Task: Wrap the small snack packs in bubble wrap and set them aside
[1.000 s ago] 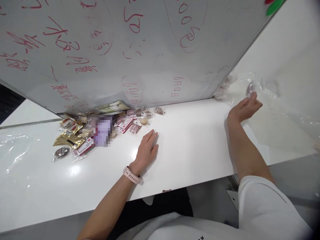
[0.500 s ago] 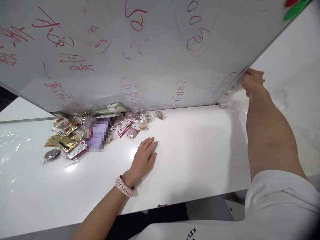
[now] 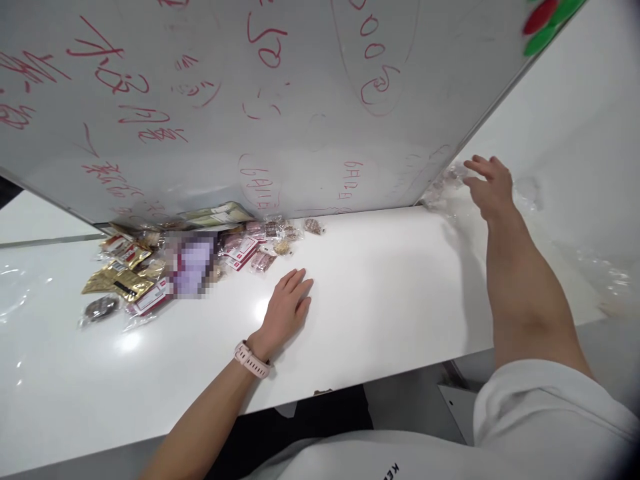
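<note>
My left hand (image 3: 285, 308) lies flat on the white table (image 3: 380, 293), fingers stretched out and holding nothing. A pink watch band (image 3: 251, 360) is around that wrist. Just beyond its fingertips are small clear-wrapped snacks, among them a pink-and-white packet (image 3: 241, 252) and a brown wrapped piece (image 3: 314, 227). My right hand (image 3: 491, 187) is raised past the whiteboard's right edge, with thumb and fingers apart and nothing visible between them. Close to its fingertips sits a heap of crinkled clear plastic wrapping (image 3: 445, 183); its contents are too blurred to name.
A whiteboard (image 3: 300, 147) with red handwriting stands across the table. Along its foot lie gold packets (image 3: 117, 280), a green pouch (image 3: 217, 215) and a dark wrapped piece (image 3: 101, 307). More clear plastic (image 3: 607, 273) lies at the right. Red and green magnets (image 3: 541, 17) sit at the board's upper right.
My right hand has drawn away from the whiteboard's edge and its fingers have spread. The view has shifted slightly. My left hand stays on the table in the same pose.
</note>
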Tool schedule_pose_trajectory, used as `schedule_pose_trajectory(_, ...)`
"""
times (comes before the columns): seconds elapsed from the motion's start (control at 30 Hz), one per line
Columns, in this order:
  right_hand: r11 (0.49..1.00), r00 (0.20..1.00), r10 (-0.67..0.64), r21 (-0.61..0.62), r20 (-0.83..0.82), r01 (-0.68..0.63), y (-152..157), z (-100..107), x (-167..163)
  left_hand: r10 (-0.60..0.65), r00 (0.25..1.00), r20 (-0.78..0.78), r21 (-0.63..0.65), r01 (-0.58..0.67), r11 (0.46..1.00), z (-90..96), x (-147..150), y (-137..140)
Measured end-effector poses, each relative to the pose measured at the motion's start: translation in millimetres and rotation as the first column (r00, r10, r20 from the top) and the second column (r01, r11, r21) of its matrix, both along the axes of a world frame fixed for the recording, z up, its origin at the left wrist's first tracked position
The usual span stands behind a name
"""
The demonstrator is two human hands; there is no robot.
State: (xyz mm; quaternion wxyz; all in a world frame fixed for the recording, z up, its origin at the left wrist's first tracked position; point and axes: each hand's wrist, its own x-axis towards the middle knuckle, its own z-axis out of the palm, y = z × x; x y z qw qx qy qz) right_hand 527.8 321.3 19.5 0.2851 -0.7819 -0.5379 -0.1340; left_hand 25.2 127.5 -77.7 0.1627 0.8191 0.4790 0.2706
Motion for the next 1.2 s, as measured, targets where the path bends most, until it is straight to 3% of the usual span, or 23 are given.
schedule_pose_trajectory(0.1,0.967,0.965,-0.249,-0.080,-0.076,0.243,-70.6,-24.2,15.5,0.000,1.000,0.005,0.004,0.000,1.000,-0.4,-0.4,0.3)
schedule_pose_trajectory(0.17,0.884,0.906,-0.419,-0.252,-0.056,0.393,-124.4,-49.5,23.2,-0.009,1.000,-0.001,0.000,0.009,1.000,0.2,-0.5,0.4)
schedule_pose_trajectory(0.2,0.832,0.894,-0.444,-0.397,-0.060,0.387,-149.1,-62.5,25.4,-0.013,1.000,-0.005,-0.002,0.013,1.000,0.7,-0.5,0.5)
schedule_pose_trajectory(0.3,0.772,0.894,-0.440,-0.545,-0.089,0.326,-203.0,-92.2,22.9,-0.014,1.000,-0.015,-0.012,0.014,1.000,2.4,-0.4,1.3)
schedule_pose_trajectory(0.4,0.766,0.898,-0.430,-0.566,-0.098,0.305,-230.9,-102.4,2.9,-0.017,1.000,-0.024,-0.024,0.016,1.000,3.8,-0.5,2.3)
schedule_pose_trajectory(0.5,0.781,0.915,-0.396,-0.552,-0.077,0.291,-255.3,-102.8,-39.1,-0.032,0.999,-0.020,-0.039,0.031,0.999,4.2,-1.0,2.9)
schedule_pose_trajectory(0.6,0.827,0.952,-0.304,-0.508,-0.043,0.241,-287.1,-102.8,-100.1,-0.047,0.999,-0.008,-0.059,0.047,0.997,3.0,-1.8,3.4)
schedule_pose_trajectory(0.7,0.863,0.987,-0.152,-0.494,-0.050,0.108,-315.0,-102.6,-167.5,-0.059,0.998,0.024,-0.082,0.061,0.995,0.7,-3.1,4.6)
schedule_pose_trajectory(0.83,0.853,0.989,0.103,-0.502,-0.103,-0.141,-324.0,-97.5,-244.5,-0.059,0.992,0.111,-0.137,0.074,0.988,4.1,-5.8,2.7)
schedule_pose_trajectory(0.9,0.809,0.954,0.258,-0.507,-0.151,-0.299,-316.5,-92.8,-274.7,-0.050,0.990,0.133,-0.130,0.068,0.989,12.7,-6.2,-3.6)
schedule_pose_trajectory(0.97,0.731,0.874,0.442,-0.482,-0.203,-0.482,-305.3,-87.2,-299.9,-0.051,0.991,0.125,-0.083,0.061,0.995,25.0,-5.7,-14.1)
schedule_pose_trajectory(1.03,0.597,0.719,0.645,-0.418,-0.259,-0.685,-294.9,-81.1,-318.3,-0.083,0.994,0.066,-0.021,0.085,0.996,36.3,-5.3,-27.0)
schedule_pose_trajectory(1.1,0.413,0.508,0.794,-0.317,-0.335,-0.854,-288.1,-76.1,-325.4,-0.126,0.991,-0.054,0.011,0.127,0.992,41.3,-6.6,-39.7)
schedule_pose_trajectory(1.13,0.372,0.442,0.820,-0.248,-0.364,-0.894,-286.3,-74.4,-323.1,-0.142,0.982,-0.127,0.003,0.144,0.990,40.4,-8.2,-45.3)
schedule_pose_trajectory(1.17,0.406,0.442,0.814,-0.174,-0.376,-0.897,-285.3,-73.5,-316.6,-0.154,0.968,-0.198,-0.020,0.153,0.988,37.4,-10.2,-50.2)
schedule_pose_trajectory(1.2,0.516,0.515,0.771,-0.107,-0.374,-0.850,-284.7,-73.5,-306.3,-0.162,0.952,-0.261,-0.049,0.155,0.987,32.6,-12.4,-54.5)
